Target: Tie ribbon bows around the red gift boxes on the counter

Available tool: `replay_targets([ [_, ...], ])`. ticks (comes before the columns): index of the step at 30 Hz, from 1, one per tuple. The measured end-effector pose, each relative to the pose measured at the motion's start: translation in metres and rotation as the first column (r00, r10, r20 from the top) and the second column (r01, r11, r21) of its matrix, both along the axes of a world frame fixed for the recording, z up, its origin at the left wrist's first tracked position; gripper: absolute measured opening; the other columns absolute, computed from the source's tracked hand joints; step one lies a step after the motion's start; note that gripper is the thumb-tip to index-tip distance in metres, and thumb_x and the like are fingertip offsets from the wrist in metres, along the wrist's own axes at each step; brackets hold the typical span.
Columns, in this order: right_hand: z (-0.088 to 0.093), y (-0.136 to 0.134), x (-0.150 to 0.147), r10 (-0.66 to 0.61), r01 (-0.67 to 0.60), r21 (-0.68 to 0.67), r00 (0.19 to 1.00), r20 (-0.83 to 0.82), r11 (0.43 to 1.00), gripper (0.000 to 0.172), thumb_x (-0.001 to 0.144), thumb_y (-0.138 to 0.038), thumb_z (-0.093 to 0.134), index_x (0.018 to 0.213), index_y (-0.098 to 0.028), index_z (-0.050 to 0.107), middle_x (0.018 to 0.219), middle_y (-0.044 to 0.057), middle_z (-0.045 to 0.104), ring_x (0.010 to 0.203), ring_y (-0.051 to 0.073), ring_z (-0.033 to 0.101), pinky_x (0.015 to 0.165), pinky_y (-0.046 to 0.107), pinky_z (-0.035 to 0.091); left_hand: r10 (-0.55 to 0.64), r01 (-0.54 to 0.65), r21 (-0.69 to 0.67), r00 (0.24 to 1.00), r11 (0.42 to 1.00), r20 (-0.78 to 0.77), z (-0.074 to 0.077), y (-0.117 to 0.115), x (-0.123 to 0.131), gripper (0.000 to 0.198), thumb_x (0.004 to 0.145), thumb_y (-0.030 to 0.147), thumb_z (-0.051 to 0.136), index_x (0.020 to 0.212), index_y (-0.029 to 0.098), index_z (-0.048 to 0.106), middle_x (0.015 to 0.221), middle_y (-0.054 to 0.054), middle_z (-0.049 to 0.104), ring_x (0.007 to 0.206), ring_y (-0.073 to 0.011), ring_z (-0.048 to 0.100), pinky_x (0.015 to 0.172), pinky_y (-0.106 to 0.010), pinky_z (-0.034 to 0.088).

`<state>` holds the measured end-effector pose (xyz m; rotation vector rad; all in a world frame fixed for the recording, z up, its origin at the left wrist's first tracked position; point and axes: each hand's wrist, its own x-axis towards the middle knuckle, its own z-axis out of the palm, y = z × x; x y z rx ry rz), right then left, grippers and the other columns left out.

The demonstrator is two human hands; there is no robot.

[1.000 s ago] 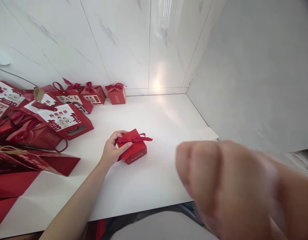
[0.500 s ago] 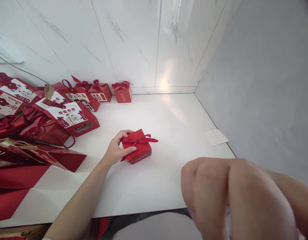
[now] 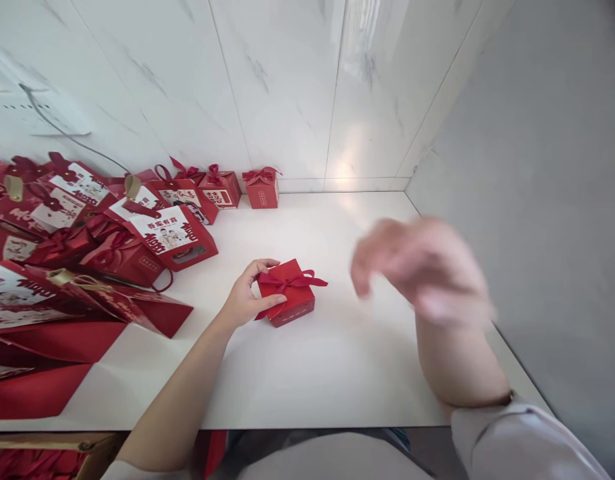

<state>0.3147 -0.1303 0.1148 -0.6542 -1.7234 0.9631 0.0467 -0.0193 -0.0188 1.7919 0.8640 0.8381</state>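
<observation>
My left hand is closed on the left side of a small red gift box, with the thumb across its front and the fingers behind. A dark red ribbon is tied in a bow on top of the box, one tail sticking out to the right. The box is on or just above the white table. My right hand is in the air to the right of the box, blurred by motion. Its fingers are loosely curved and apart from the thumb, and nothing shows in them.
Several red gift boxes and bags crowd the left side of the white table. One ribboned red box stands apart near the tiled wall. At lower left, below the table edge, a cardboard box holds red ribboned items.
My right hand has moved away from close to the camera, up and forward over the table, and its fingers have loosened. My left hand keeps its hold on the box; the view has shifted slightly left.
</observation>
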Motion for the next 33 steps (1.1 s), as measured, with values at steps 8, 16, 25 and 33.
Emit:
replay_targets([
  [8,-0.072,0.103,-0.004,0.199,0.139,-0.503,0.806,0.558,0.853,0.043,0.086,-0.062,0.051,0.096,-0.024,0.067,0.112,0.005,0.063,0.102,0.026,0.057,0.088,0.039,0.043,0.009,-0.005,0.087,0.999,0.996,-0.041,0.007,-0.004,-0.003,0.041,0.068,0.031,0.080,0.089,0.021,0.047,0.130,-0.011,0.052,0.118,-0.0261,0.053,0.097,-0.040,0.044],
  [16,-0.094,0.108,-0.023,0.212,-0.149,-0.577,0.976,0.042,0.803,0.032,0.082,-0.050,0.065,0.086,-0.019,0.069,0.103,0.005,0.066,0.098,0.019,0.058,0.094,0.036,0.041,-0.042,0.042,0.010,0.998,0.999,-0.047,0.009,-0.001,-0.002,0.038,0.068,0.036,0.078,0.076,0.020,0.045,0.125,-0.012,0.053,0.113,-0.0269,0.055,0.093,-0.041,0.047],
  [25,-0.101,0.110,-0.031,0.128,-0.128,-0.631,0.991,-0.046,0.765,0.032,0.084,-0.049,0.063,0.091,-0.019,0.069,0.094,0.004,0.068,0.088,0.016,0.059,0.085,0.033,0.044,0.062,-0.063,-0.026,0.997,0.998,-0.046,0.015,0.003,-0.015,0.043,0.086,0.045,0.057,0.055,0.017,0.049,0.124,-0.011,0.058,0.105,-0.0258,0.060,0.087,-0.039,0.049],
  [33,-0.101,0.110,-0.021,0.246,-0.084,-0.706,0.960,0.131,0.703,0.037,0.092,-0.046,0.052,0.123,-0.026,0.057,0.121,0.006,0.061,0.107,0.020,0.058,0.099,0.040,0.039,0.190,-0.176,0.118,0.975,0.977,-0.115,0.022,-0.009,-0.003,0.016,0.083,0.034,0.064,0.092,0.021,0.063,0.125,-0.008,0.058,0.119,-0.0241,0.054,0.104,-0.040,0.041],
])
